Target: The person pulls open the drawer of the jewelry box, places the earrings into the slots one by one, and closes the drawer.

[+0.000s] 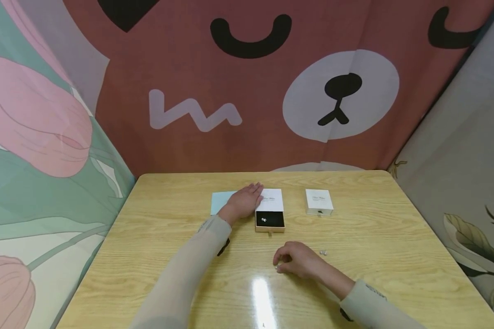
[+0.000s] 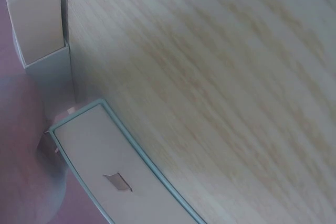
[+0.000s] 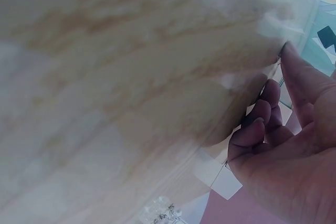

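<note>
A white slide-out box [image 1: 272, 199] has its drawer pulled toward the near side, and a small shiny earring [image 1: 264, 220] lies on the drawer's black lining. My left hand [image 1: 244, 201] rests on the left part of this box's cover, fingers nearly straight. Down at the table, nearer to me, my right hand [image 1: 298, 261] bends thumb and index finger together around a small shiny piece [image 1: 276, 267], mostly covered by the fingertips. Beside that hand lies another small sparkling piece [image 1: 323, 252], which looks clear-wrapped in the right wrist view.
A second white box [image 1: 319, 201], closed with a small pull tab, stands at the back right. Under my left forearm, a light blue flat piece [image 1: 222, 201] lies partly hidden. Patterned curtains [image 1: 189, 151] hang behind the wooden table [image 1: 374, 219] and along both sides.
</note>
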Demonstrator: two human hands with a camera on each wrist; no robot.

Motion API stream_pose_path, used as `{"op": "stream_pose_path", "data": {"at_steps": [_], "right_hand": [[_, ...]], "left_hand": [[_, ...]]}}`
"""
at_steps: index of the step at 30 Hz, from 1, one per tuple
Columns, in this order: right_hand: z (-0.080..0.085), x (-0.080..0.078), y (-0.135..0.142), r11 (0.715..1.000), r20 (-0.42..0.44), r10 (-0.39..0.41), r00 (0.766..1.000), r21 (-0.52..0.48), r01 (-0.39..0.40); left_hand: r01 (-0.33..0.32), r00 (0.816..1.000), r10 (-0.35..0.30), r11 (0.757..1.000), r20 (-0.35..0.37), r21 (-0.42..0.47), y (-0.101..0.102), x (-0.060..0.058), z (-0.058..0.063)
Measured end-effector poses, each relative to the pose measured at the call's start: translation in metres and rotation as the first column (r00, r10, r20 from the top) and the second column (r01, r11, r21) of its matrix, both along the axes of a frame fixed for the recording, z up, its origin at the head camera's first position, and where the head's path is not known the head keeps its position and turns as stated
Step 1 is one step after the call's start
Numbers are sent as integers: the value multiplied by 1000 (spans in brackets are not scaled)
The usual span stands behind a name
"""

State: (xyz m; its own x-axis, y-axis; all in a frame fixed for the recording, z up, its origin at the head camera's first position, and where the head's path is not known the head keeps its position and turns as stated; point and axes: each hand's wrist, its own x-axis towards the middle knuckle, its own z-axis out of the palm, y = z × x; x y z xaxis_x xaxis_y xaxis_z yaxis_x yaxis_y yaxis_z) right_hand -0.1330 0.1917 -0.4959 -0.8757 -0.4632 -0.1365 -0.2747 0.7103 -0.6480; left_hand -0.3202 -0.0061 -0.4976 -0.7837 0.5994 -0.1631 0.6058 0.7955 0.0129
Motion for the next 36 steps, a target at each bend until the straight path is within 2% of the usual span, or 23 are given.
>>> {"op": "stream_pose_path", "data": {"at_steps": [28, 36], "right_hand": [[-3, -1, -3, 999, -106, 44, 993, 30, -41], [-3, -4, -6, 999, -137, 40, 990, 3, -40]], "left_hand": [[-13, 1000, 13, 1000, 13, 14, 0, 1, 0], [-6, 1000, 6, 1000, 9, 16, -1, 0, 1]]}}
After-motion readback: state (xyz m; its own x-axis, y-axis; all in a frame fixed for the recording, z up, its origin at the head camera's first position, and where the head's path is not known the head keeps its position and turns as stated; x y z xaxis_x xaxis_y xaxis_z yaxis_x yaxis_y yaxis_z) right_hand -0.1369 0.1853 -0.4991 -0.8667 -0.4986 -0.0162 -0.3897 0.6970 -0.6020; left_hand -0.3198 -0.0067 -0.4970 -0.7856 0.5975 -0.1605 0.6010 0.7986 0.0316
